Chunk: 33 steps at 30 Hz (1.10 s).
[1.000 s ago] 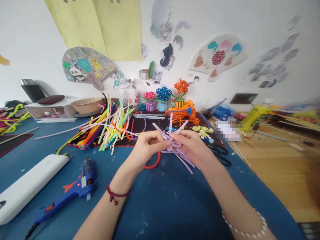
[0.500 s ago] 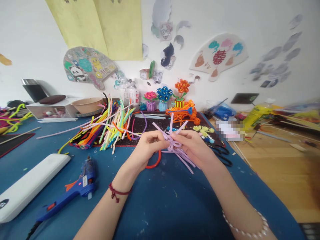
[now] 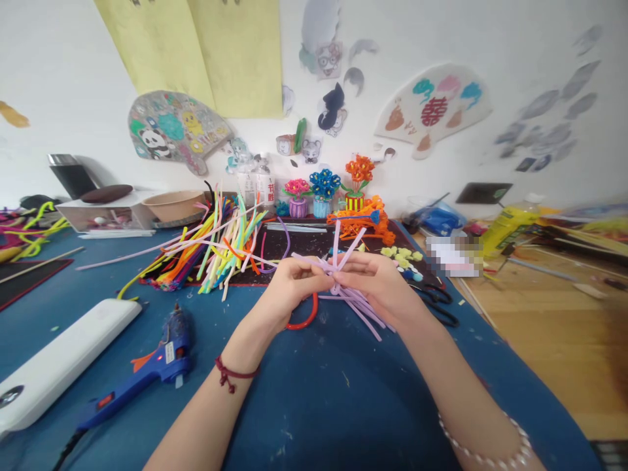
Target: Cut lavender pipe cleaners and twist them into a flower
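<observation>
Between my two hands is a bunch of light purple pipe cleaners [image 3: 362,306], some strips sticking up and several fanning down to the right. My left hand [image 3: 299,291] pinches it from the left, thumb against fingers. From the right, my right hand [image 3: 375,284] grips the same bunch, its thumb close to the left fingertips. The centre of the bunch is partly hidden by the fingers. Red-handled scissors [image 3: 307,322] show partly below my left hand, a curved loop on the blue mat [image 3: 314,399].
A blue glue gun [image 3: 161,363] and a white device [image 3: 69,360] lie at the left. Behind are colourful pipe cleaners [image 3: 235,248], three small potted flowers [image 3: 322,193] and orange pieces [image 3: 360,222]. A yellow bottle [image 3: 507,229] leans at the right.
The fingers of both hands have closed in over the centre of the purple bunch, covering loops that showed before. The whole view has shifted slightly.
</observation>
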Available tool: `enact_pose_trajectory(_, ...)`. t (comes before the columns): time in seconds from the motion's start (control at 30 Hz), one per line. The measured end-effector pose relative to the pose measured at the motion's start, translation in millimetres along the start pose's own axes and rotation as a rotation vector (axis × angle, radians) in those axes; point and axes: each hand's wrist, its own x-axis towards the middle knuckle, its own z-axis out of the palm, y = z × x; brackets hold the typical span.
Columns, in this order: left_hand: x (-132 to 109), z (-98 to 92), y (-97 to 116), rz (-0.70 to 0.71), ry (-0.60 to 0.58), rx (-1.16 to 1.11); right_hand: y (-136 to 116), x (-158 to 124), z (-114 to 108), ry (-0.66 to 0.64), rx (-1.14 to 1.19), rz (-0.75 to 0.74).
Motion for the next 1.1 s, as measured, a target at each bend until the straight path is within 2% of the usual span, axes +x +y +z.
enact_pose_trajectory(0.13,0.0,-0.3,1.0,-0.012,0.016,0.041,-2.8,-0.4,0.5,0.018,0.031,-0.037)
enact_pose_trajectory(0.33,0.7,-0.9,5.2,0.016,0.197,0.068,-5.7,0.7,-0.9,0.161,0.059,-0.163)
enact_pose_trajectory(0.43,0.8,0.2,4.7,-0.012,0.149,0.169,-5.5,0.5,-0.6,0.194,-0.007,-0.227)
enact_pose_trajectory(0.57,0.8,2.3,1.3,-0.009,0.115,0.128,-5.3,-1.3,2.0,0.193,-0.113,-0.28)
enact_pose_trajectory(0.7,0.7,2.6,-0.5,-0.046,0.101,0.055,-5.1,-2.1,3.2,0.176,-0.162,-0.273)
enact_pose_trajectory(0.9,0.6,2.7,-4.3,-0.206,0.14,-0.117,-2.6,0.3,2.0,0.135,-0.173,-0.231)
enact_pose_trajectory(1.1,1.9,2.6,-4.7,-0.197,0.196,-0.171,0.5,2.0,-1.3,0.105,-0.131,-0.143)
